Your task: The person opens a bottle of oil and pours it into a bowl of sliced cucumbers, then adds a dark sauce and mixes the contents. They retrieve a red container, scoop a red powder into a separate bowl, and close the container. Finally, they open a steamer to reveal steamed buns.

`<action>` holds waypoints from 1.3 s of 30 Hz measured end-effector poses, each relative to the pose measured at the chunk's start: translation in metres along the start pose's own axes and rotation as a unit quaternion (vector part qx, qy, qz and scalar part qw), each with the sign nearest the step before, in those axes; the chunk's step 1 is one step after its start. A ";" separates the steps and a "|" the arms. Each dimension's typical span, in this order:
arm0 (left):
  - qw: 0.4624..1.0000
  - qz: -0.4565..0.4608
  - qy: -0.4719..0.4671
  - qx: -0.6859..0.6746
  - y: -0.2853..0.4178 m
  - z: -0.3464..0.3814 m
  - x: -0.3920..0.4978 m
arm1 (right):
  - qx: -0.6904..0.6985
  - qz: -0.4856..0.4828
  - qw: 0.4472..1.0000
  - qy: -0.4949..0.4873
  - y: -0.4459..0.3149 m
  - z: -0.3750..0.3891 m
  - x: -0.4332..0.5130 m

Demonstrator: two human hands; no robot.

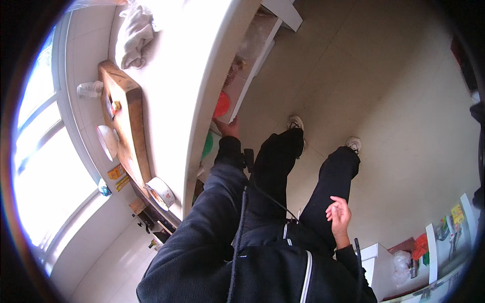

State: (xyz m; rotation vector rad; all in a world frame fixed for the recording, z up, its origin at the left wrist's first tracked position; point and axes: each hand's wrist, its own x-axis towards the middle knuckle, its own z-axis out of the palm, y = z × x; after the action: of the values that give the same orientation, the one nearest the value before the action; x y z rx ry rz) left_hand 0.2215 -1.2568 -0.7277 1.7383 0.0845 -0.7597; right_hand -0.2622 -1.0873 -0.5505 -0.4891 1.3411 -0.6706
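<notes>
My left hand (228, 127) reaches to the near end of a white drawer or shelf edge (242, 96) under the countertop; its fingers are partly hidden, so its hold is unclear. Just beyond the fingers lies a round red item (222, 104), and a green item (207, 145) shows on the nearer side, below the counter. My right hand (339, 215) hangs in the air over my right thigh, fingers loosely curled and apart, holding nothing.
On the counter (178, 75) stand a thick wooden board (130, 125), a white bowl (108, 142), a patterned enamel-like bowl (163, 192) and a crumpled cloth (133, 38). Open drawers or shelves (432, 253) with bags and utensils are at the lower right.
</notes>
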 end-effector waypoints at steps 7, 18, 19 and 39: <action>0.942 -0.228 -0.247 -0.005 0.000 0.049 -0.129 | 0.014 0.126 0.992 0.005 -0.024 -0.002 -0.027; 0.673 -0.274 -0.679 0.105 0.136 0.223 -0.553 | -0.265 -0.439 0.849 0.123 -0.372 -0.052 -0.120; 0.652 -0.338 -0.674 0.085 0.136 0.233 -0.571 | -0.286 -0.475 0.824 0.116 -0.391 -0.055 -0.124; 0.812 -0.180 -0.549 -0.087 0.435 0.524 -0.437 | -0.318 -0.178 0.931 0.023 -0.580 -0.154 0.189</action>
State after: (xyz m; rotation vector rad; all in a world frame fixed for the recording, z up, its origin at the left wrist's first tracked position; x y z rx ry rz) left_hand -0.1657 -1.7206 -0.1894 0.8923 -0.3100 -1.8730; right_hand -0.4892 -1.6281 -0.3219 -1.2696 1.5217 -0.5263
